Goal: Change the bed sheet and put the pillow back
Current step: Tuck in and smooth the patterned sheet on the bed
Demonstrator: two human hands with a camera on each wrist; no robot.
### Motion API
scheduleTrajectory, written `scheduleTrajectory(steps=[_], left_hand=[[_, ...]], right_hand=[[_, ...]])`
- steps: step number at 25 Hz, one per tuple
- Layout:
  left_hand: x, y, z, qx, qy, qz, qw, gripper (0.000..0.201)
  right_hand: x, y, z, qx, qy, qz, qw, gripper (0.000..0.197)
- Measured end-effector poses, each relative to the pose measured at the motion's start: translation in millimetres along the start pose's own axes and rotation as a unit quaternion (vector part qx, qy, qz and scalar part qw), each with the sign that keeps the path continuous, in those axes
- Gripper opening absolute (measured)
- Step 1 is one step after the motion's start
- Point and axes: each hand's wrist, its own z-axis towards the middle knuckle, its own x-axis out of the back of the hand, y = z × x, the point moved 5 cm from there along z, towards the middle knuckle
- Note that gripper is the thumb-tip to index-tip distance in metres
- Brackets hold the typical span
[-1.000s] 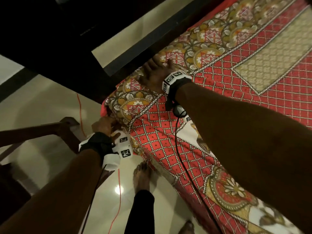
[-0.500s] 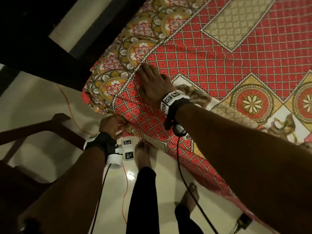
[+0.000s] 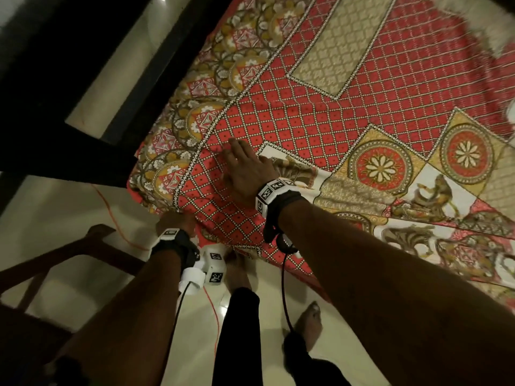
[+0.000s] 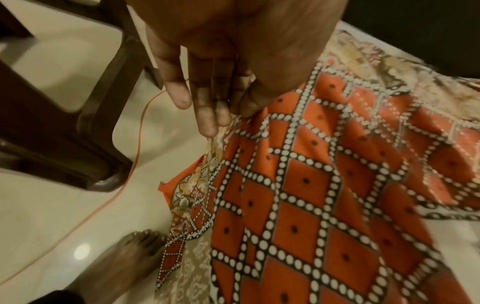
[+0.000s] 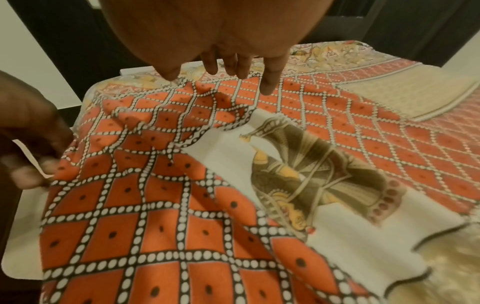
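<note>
A red bed sheet (image 3: 320, 121) with a dotted diamond grid and gold medallions covers the bed. My right hand (image 3: 245, 171) lies flat on it near the bed's near corner, fingers straight and spread; the right wrist view shows the fingertips (image 5: 267, 86) touching rumpled cloth (image 5: 182, 205). Below the corner, my left hand (image 3: 174, 224) holds the hanging edge. In the left wrist view the thumb and fingers (image 4: 207, 115) pinch the sheet's border (image 4: 311, 195), which drapes down toward the floor. No pillow is plainly in view.
A dark wooden chair (image 3: 69, 254) stands on the pale tiled floor left of the bed, with a thin orange cable (image 3: 117, 227) beside it. Dark furniture (image 3: 55, 79) runs along the bed's end. My bare feet (image 3: 309, 321) stand by the bed. Something white and fluffy (image 3: 496, 20) lies far right.
My right hand slid from the far corner of the bed back over the diamond pattern toward me. My left hand kept its hold on the hanging edge.
</note>
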Motion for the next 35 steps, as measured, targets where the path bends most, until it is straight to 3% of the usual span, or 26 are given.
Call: scheduleTrajectory(steps=[3, 5, 9, 12, 15, 19, 29, 35], left_hand=[[27.2, 49.3, -27.1, -0.092, 0.063, 0.196, 0.974, 0.033], [33.4, 100.3, -47.7, -0.178, 0.08, 0.284, 0.939, 0.041], [22.8, 220.8, -62.8, -0.312, 0.086, 0.258, 0.91, 0.017], [-1.0, 308.6, -60.2, -0.398, 0.074, 0.268, 0.874, 0.024], [-19.0, 382.3, -48.0, -0.424, 0.077, 0.301, 0.851, 0.015], [-38.8, 472.1, -25.2, -0.455, 0.1, 0.319, 0.826, 0.023], [-80.6, 643.7, 36.6, -0.493, 0.112, 0.27, 0.819, 0.039], [-120.6, 708.1, 72.2, -0.462, 0.118, 0.28, 0.833, 0.051]], right_hand=[[33.9, 13.2, -6.8, -0.018, 0.023, 0.0, 1.0, 0.061], [60.3, 25.5, -4.4, -0.034, 0.037, 0.002, 0.999, 0.061], [115.7, 74.7, 22.4, -0.046, 0.088, 0.0, 0.995, 0.062], [150.1, 130.6, 57.3, -0.068, 0.107, -0.001, 0.992, 0.062], [181.8, 184.4, 99.0, -0.087, 0.123, -0.016, 0.988, 0.06], [231.5, 243.3, 160.3, -0.102, 0.143, -0.019, 0.984, 0.06], [320.1, 328.0, 318.2, -0.114, 0.183, -0.043, 0.976, 0.054], [371.1, 364.1, 399.4, -0.103, 0.183, 0.001, 0.978, 0.062]])
